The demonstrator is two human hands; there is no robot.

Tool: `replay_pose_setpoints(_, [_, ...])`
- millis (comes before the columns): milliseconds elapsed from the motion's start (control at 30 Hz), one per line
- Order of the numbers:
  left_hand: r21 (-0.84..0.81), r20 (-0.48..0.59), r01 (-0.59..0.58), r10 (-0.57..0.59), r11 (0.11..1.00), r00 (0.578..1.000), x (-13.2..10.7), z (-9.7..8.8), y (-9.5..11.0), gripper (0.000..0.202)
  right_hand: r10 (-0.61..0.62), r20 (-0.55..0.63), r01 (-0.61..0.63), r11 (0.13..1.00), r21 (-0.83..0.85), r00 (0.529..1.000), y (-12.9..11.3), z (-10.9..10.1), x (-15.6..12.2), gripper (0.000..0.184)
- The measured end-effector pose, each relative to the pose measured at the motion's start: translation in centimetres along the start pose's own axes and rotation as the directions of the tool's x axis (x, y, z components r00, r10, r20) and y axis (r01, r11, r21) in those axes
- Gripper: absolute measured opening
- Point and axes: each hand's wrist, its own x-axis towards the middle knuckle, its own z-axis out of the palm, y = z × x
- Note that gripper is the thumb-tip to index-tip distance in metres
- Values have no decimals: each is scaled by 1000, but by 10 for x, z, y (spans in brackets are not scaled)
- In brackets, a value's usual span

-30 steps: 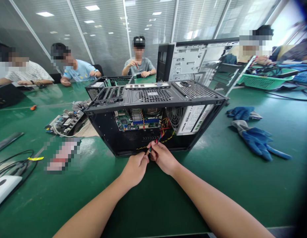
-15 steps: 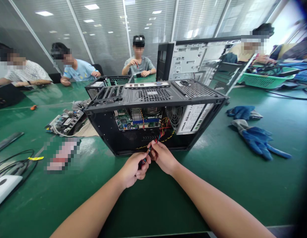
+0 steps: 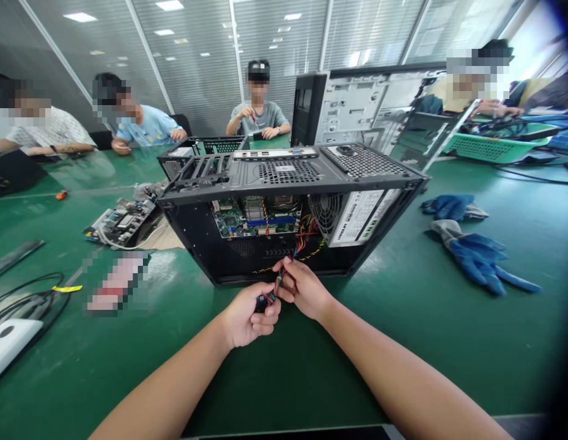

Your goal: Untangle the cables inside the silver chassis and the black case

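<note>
A black computer case [image 3: 274, 190] lies on the table in front of me, its open side facing me. Inside it show a green motherboard [image 3: 238, 227], a fan [image 3: 326, 211] and a silver power supply [image 3: 362, 219]. From the power supply, a bundle of coloured power cables [image 3: 301, 245] runs out toward my hands. My left hand [image 3: 251, 315] is closed around the bundle's near end, where a black connector shows between the fingers. Just above and to the right, my right hand [image 3: 304, 287] pinches the same cables near the case's lower edge.
Blue work gloves [image 3: 474, 256] lie on the right, with a green basket [image 3: 499, 146] of cables behind. To the left are a loose circuit board [image 3: 123, 221], a blurred pinkish object [image 3: 118, 282] and black cables [image 3: 29, 305]. Another case [image 3: 357, 107] stands behind; several people sit around the table.
The fingers of my left hand have loosened a little, so more of the black connector and cable ends shows. My right hand has shifted slightly along the cables. The case stays put.
</note>
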Motion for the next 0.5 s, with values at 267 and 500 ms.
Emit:
replay_pose_setpoints(267, [145,-51,-68,76,987,996,2,-1,-1,30,0,2,0,1000,-8,1000,-1,1,-1,37])
replay_pose_setpoints(500, [129,14,-39,37,991,999,3,-6,1,30,1,-7,-1,1000,-17,1000,1,0,0,37])
